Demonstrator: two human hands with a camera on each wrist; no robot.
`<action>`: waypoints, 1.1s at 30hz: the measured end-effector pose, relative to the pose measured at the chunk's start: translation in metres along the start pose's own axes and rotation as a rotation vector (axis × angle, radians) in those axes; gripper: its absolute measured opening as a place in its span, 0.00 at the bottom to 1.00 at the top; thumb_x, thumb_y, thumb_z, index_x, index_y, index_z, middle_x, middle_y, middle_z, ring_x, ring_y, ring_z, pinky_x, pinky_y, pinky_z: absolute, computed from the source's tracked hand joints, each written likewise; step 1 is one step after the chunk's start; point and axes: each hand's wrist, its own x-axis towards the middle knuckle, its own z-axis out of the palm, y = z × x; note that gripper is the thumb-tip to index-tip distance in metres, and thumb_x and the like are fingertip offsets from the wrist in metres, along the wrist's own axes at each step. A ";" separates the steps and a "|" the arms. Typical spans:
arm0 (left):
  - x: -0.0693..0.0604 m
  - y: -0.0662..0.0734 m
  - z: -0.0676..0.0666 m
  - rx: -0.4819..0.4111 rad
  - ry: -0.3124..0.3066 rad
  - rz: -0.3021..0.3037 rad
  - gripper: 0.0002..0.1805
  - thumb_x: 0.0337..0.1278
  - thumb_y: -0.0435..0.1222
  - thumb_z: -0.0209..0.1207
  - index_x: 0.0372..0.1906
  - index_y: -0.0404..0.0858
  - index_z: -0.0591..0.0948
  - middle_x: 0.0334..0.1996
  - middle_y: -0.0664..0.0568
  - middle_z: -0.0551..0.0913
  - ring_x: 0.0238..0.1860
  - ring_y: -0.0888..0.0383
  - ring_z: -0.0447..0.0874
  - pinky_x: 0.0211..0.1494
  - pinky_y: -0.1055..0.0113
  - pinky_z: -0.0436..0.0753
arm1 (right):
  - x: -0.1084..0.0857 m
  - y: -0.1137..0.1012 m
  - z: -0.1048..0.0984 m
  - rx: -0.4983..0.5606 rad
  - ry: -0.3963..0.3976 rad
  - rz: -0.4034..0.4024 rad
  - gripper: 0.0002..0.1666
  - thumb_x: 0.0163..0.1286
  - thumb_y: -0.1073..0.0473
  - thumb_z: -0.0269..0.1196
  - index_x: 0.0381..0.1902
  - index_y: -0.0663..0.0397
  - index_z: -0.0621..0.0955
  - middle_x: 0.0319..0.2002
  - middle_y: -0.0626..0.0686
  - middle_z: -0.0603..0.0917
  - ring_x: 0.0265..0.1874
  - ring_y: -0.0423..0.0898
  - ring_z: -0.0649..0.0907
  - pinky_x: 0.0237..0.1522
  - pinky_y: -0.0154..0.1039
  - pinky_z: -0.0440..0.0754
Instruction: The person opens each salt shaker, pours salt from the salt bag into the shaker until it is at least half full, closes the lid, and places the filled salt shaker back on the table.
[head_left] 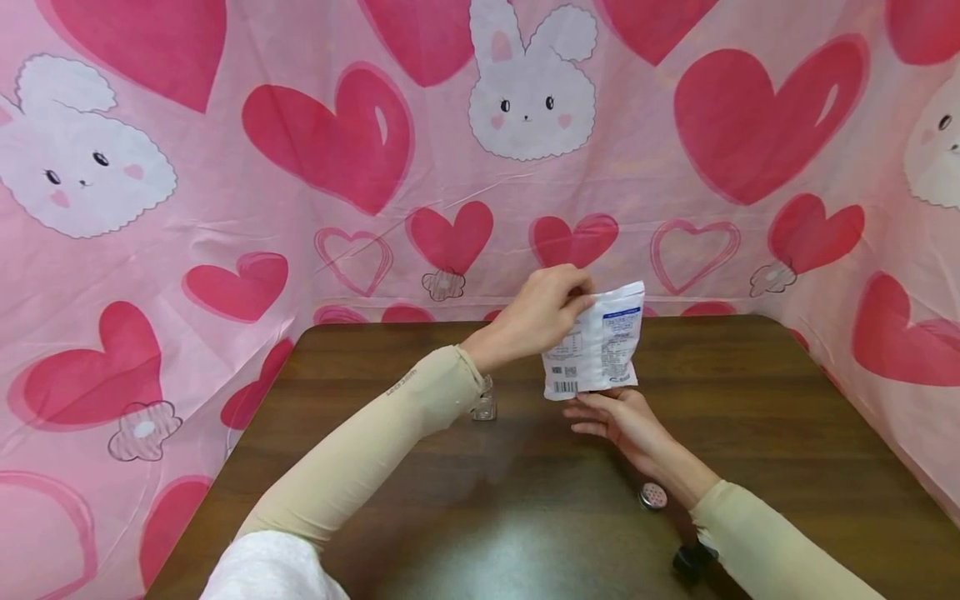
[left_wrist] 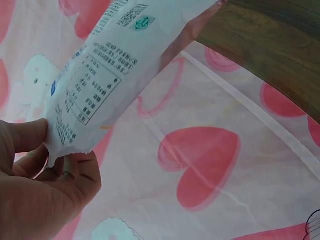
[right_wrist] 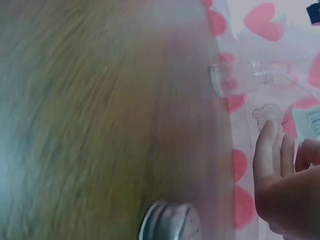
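Packet (head_left: 600, 346): raised above the worktop (head_left: 757, 408), right of the jar (head_left: 485, 407), long axis near upright.
Left hand (head_left: 542, 312): jar side, grip pinching the upper corner.
Right hand (head_left: 630, 427): at the lower edge, grip unclear.

A pink cloth (head_left: 636, 171) printed with red hearts (head_left: 330, 150) and white rabbit faces (head_left: 532, 117) hangs around a brown bench (head_left: 450, 533). On the bench a clear glass jar (head_left: 486, 407) stands upright; nearer and to the right lies a silver lid (head_left: 653, 497) with a dotted top, and near that a black object (head_left: 690, 562), too covered to identify.
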 end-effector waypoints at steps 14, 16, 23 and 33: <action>-0.004 -0.005 -0.002 -0.021 -0.055 -0.011 0.03 0.74 0.32 0.63 0.43 0.37 0.85 0.38 0.51 0.84 0.39 0.59 0.80 0.43 0.70 0.78 | 0.002 0.007 -0.008 -0.015 0.021 -0.069 0.19 0.81 0.64 0.59 0.64 0.60 0.70 0.54 0.56 0.88 0.51 0.55 0.89 0.49 0.53 0.87; -0.004 -0.005 -0.004 -0.019 -0.066 0.001 0.03 0.74 0.32 0.63 0.42 0.37 0.85 0.38 0.51 0.85 0.40 0.59 0.81 0.44 0.70 0.78 | 0.002 0.008 -0.009 -0.022 0.034 -0.096 0.19 0.80 0.65 0.60 0.63 0.57 0.70 0.53 0.55 0.89 0.49 0.54 0.90 0.48 0.53 0.87; -0.002 -0.008 -0.010 -0.024 -0.080 0.002 0.03 0.74 0.31 0.62 0.43 0.36 0.85 0.39 0.50 0.86 0.40 0.59 0.82 0.45 0.70 0.79 | 0.002 0.006 -0.008 -0.036 0.002 -0.121 0.25 0.75 0.69 0.65 0.64 0.52 0.71 0.55 0.54 0.87 0.53 0.63 0.87 0.44 0.58 0.87; -0.008 -0.013 -0.013 -0.054 -0.096 0.004 0.04 0.75 0.32 0.61 0.46 0.38 0.85 0.39 0.51 0.87 0.39 0.59 0.83 0.43 0.70 0.80 | 0.002 0.005 -0.004 0.009 -0.044 -0.115 0.23 0.74 0.73 0.64 0.61 0.54 0.73 0.55 0.54 0.86 0.49 0.52 0.87 0.47 0.63 0.85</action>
